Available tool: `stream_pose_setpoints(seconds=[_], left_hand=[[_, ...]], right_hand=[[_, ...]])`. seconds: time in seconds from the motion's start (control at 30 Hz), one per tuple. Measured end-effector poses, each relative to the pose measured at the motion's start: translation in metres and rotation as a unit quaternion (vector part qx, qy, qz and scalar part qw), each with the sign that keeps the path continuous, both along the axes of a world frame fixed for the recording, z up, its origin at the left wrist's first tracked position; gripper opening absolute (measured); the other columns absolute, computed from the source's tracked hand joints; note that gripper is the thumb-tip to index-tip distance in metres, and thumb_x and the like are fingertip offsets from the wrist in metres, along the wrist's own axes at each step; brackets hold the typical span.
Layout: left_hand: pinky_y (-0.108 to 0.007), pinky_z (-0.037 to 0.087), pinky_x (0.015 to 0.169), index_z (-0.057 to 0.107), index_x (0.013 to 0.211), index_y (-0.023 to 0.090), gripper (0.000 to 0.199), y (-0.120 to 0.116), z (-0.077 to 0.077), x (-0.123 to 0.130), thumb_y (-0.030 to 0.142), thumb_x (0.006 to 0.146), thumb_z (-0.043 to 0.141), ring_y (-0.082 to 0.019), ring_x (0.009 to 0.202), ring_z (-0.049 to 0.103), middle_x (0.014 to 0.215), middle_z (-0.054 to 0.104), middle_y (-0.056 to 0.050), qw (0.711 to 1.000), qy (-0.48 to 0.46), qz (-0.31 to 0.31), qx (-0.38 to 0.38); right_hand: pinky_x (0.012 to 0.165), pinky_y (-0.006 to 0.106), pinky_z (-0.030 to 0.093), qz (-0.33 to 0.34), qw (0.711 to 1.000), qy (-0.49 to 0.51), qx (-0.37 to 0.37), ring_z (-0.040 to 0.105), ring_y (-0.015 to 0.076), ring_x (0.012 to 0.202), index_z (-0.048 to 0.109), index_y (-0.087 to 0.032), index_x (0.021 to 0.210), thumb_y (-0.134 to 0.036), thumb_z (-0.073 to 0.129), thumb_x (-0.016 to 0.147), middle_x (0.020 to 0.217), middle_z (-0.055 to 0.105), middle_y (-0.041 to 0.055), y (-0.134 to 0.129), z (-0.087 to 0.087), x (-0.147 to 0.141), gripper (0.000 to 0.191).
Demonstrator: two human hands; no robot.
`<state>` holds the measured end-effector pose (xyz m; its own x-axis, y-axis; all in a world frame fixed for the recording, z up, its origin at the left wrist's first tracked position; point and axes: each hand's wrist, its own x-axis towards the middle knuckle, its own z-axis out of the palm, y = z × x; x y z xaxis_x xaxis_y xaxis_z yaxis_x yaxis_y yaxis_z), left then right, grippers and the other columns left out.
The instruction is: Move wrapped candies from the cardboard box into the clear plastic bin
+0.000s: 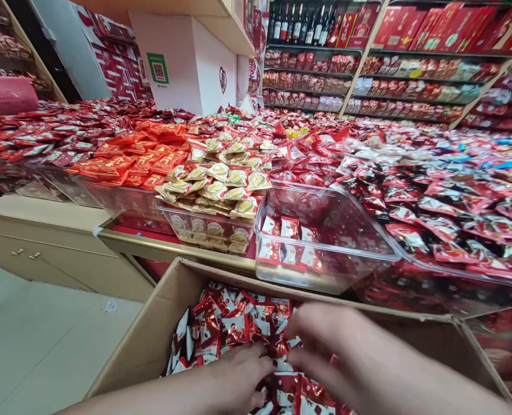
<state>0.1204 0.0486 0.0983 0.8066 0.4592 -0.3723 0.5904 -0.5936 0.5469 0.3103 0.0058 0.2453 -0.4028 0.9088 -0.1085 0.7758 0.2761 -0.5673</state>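
Both hands are inside an open cardboard box [169,294] of small red-and-white wrapped candies [234,328]. My left hand [243,369] is down among the candies, its fingers curled against some of them; the fingertips are partly hidden. Just right of it, my right hand [329,346] is blurred by motion over the pile, with its fingers apart and nothing visible in them. Beyond the box stands a clear plastic bin [338,253], where several similar red-and-white candies [289,227] lie in rows at its left end.
Left of that bin, another clear bin holds stacked gold packets [221,184]. Orange packets [139,155] lie farther left, and black-and-red packets [446,213] fill the bin at right. A white pillar with a QR sign [158,68] and shelves of bottles [303,26] stand behind.
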Motion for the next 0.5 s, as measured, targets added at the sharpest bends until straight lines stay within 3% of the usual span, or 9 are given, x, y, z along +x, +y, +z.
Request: stream_pose_setpoints(seconds=[0.03, 0.1, 0.17, 0.2, 0.33, 0.5], left_hand=[[-0.038, 0.044, 0.082, 0.06, 0.105, 0.025, 0.039, 0.0, -0.002, 0.002, 0.026, 0.066, 0.06, -0.029, 0.098, 0.053, 0.111, 0.055, -0.008, 1.0, 0.007, -0.001, -0.001], [-0.037, 0.046, 0.075, 0.065, 0.093, 0.023, 0.028, -0.001, -0.004, 0.006, 0.027, 0.066, 0.06, -0.027, 0.089, 0.057, 0.104, 0.058, -0.008, 1.0, 0.007, 0.008, 0.0], [-0.034, 0.045, 0.073, 0.065, 0.09, 0.023, 0.025, -0.001, -0.005, 0.011, 0.029, 0.067, 0.059, -0.025, 0.084, 0.057, 0.099, 0.059, -0.006, 1.0, -0.009, 0.02, -0.009], [-0.032, 0.044, 0.073, 0.065, 0.09, 0.023, 0.024, -0.001, -0.006, 0.013, 0.031, 0.068, 0.058, -0.024, 0.084, 0.057, 0.096, 0.06, -0.005, 0.999, -0.019, 0.026, -0.019], [-0.021, 0.039, 0.061, 0.064, 0.073, 0.021, 0.011, -0.002, -0.009, 0.018, 0.025, 0.07, 0.054, -0.014, 0.068, 0.053, 0.07, 0.061, 0.002, 0.994, -0.052, 0.063, -0.076], [-0.019, 0.033, 0.051, 0.053, 0.071, 0.017, 0.011, 0.01, 0.003, 0.021, 0.024, 0.073, 0.046, -0.009, 0.054, 0.042, 0.058, 0.046, 0.006, 0.968, -0.137, 0.136, -0.158]], right_hand=[[0.06, 0.027, 0.042, 0.005, 0.998, -0.037, -0.046, 0.056, 0.0184, 0.072, 0.058, -0.022, 0.081, -0.028, 0.054, 0.074, 0.083, 0.061, 0.0048, -0.009, -0.03, 0.002, 0.01], [0.066, 0.032, 0.044, -0.021, 0.99, -0.083, -0.116, 0.058, 0.0253, 0.082, 0.058, -0.019, 0.092, -0.032, 0.064, 0.065, 0.094, 0.061, 0.0098, -0.019, -0.085, 0.007, 0.03], [0.071, 0.034, 0.044, -0.049, 0.983, -0.114, -0.139, 0.058, 0.0284, 0.088, 0.058, -0.017, 0.096, -0.031, 0.066, 0.062, 0.097, 0.061, 0.0127, -0.023, -0.123, 0.011, 0.038], [0.072, 0.034, 0.044, -0.049, 0.981, -0.12, -0.142, 0.058, 0.0285, 0.089, 0.059, -0.017, 0.095, -0.029, 0.066, 0.062, 0.096, 0.062, 0.0127, -0.023, -0.133, 0.012, 0.036], [0.068, 0.028, 0.041, -0.033, 0.982, -0.066, -0.172, 0.058, 0.022, 0.081, 0.063, -0.02, 0.083, -0.023, 0.062, 0.063, 0.086, 0.065, 0.006, -0.019, -0.138, 0.017, 0.02], [0.062, 0.025, 0.037, -0.102, 0.967, 0.086, -0.217, 0.05, 0.0139, 0.067, 0.058, -0.017, 0.075, -0.023, 0.059, 0.067, 0.073, 0.059, 0.0, -0.01, -0.123, 0.031, 0.01]])
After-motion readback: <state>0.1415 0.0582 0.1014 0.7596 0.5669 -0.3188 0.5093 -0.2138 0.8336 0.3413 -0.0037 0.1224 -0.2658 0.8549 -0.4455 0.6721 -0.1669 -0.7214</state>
